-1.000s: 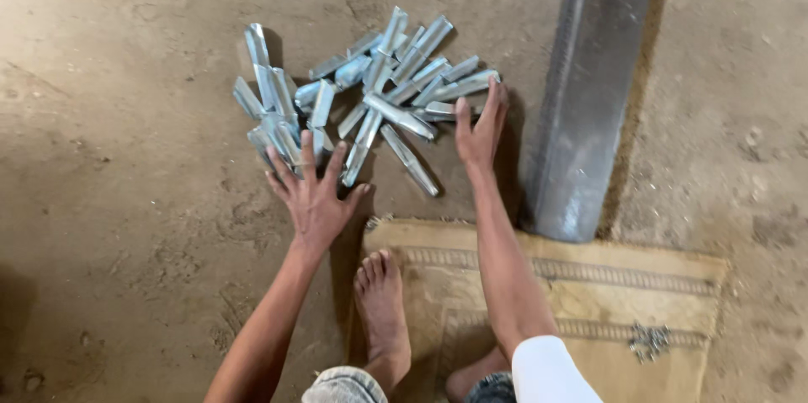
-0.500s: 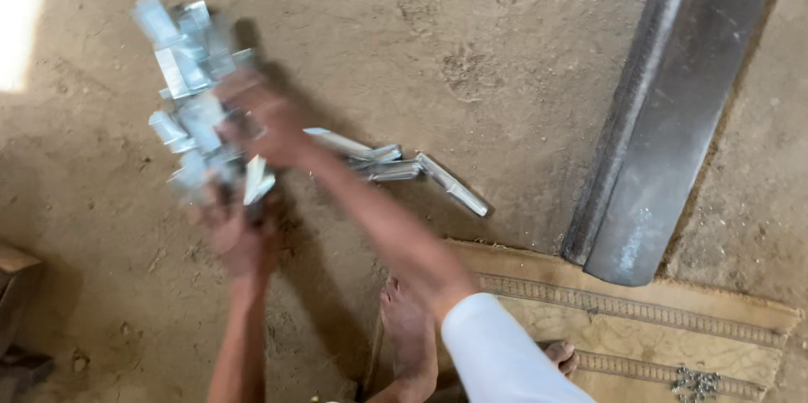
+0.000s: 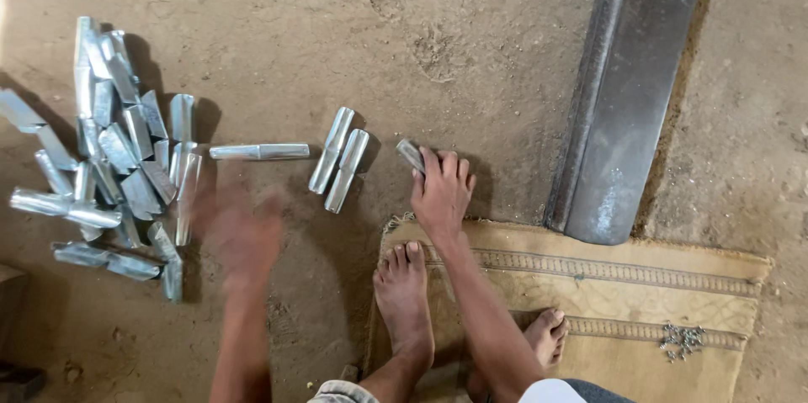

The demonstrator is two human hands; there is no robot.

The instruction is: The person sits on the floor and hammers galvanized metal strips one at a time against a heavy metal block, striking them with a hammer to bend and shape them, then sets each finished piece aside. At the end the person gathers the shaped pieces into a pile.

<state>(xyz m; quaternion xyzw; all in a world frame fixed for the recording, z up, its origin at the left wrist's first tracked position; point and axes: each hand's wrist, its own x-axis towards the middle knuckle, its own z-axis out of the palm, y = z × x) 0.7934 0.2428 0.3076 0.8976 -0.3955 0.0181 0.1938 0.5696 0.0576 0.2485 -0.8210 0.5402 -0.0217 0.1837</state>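
My right hand (image 3: 439,193) grips one metal piece (image 3: 410,153) just right of the loose pair (image 3: 338,159); my left hand (image 3: 240,230) is blurred — fingers' state I cannot tell. I'd slide it flat, leftward toward the pile (image 3: 114,159) — no scattering.

We see a bare earthen floor (image 3: 471,41) strewn at its left edge with a heap of short silvery metal pieces (image 3: 118,159); two more pieces (image 3: 338,159) lie near the middle, a long grey metal bar (image 3: 627,92) runs toward the top right, and a woven mat (image 3: 623,302) covers the lower right.
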